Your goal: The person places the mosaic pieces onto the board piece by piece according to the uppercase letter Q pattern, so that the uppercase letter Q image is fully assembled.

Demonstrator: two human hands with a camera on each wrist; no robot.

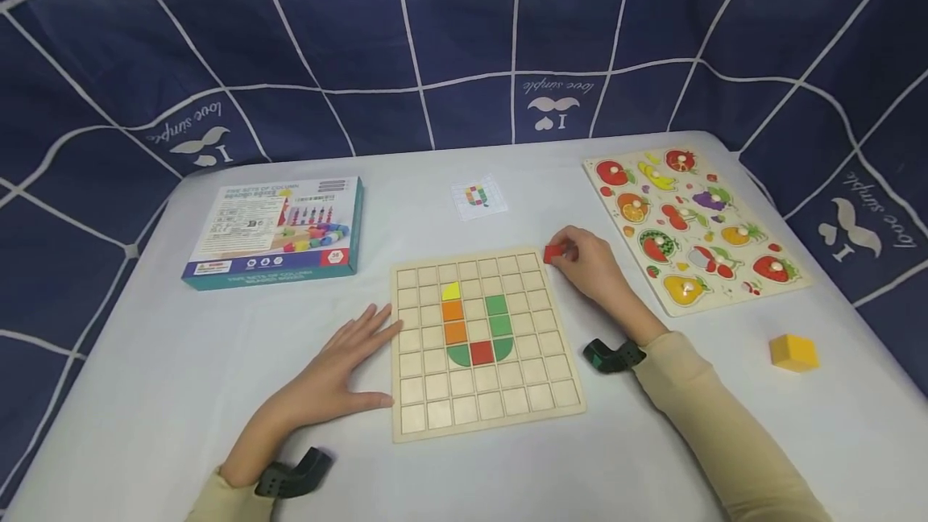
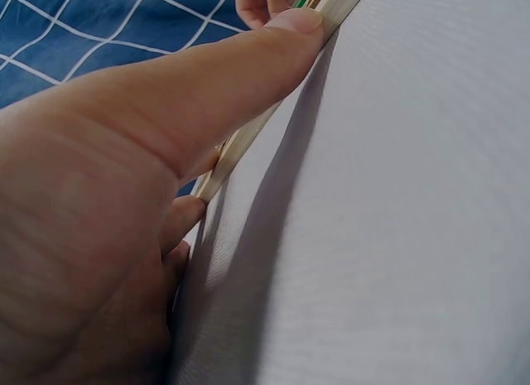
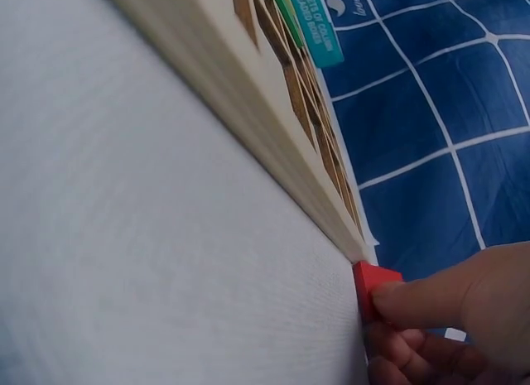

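Note:
A wooden grid board [image 1: 416, 419] lies on the white table. Coloured tiles form a U on it: a yellow rounded tile [image 1: 452, 291], two orange squares [image 1: 454, 321], a red square [image 1: 482, 354] at the bottom, and several green pieces [image 1: 500, 325]. Fingertips and thumb of my left hand [image 1: 319, 385] touch the board's left edge, fingers spread and straight; the thumb [image 2: 224, 87] lies along the edge in the left wrist view. My right hand [image 1: 589, 266] pinches a red tile [image 3: 373, 286] between thumb and fingers, right at the board's far right corner.
Beyond the board lies a small picture card [image 1: 480, 198] with a coloured tile figure. A toy box [image 1: 275, 232] stands at the back left. On the right are a fruit peg puzzle [image 1: 696, 228] and a yellow block [image 1: 793, 353]. A blue checked cloth [image 1: 464, 39] hangs behind the table.

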